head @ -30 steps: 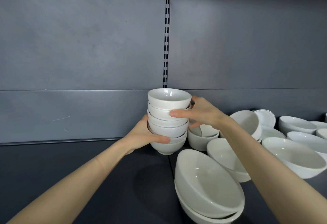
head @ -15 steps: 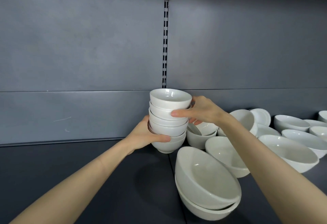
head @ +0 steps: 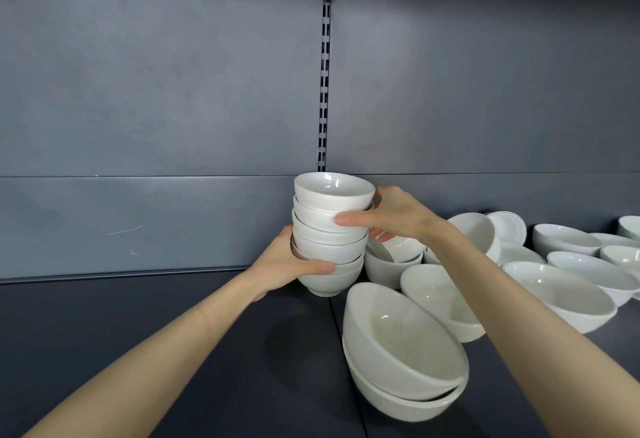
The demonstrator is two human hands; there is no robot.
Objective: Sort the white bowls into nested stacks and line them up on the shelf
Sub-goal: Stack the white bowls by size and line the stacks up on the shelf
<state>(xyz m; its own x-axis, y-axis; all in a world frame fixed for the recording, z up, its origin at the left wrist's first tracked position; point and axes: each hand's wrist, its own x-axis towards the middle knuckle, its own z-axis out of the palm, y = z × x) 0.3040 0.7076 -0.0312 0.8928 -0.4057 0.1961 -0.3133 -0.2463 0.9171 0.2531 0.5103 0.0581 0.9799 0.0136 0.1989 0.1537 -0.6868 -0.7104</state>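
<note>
Gripping a nested stack of small white bowls [head: 330,236] at frame centre, near the back of the shelf [head: 173,351]: left hand [head: 287,264] curled round the lowest bowls to bear the weight, right hand [head: 391,217] clasping the upper ones, likely against toppling. Crowding centre right, unsorted bowls [head: 568,257], with two large bowls [head: 401,351] nested in front.
</note>
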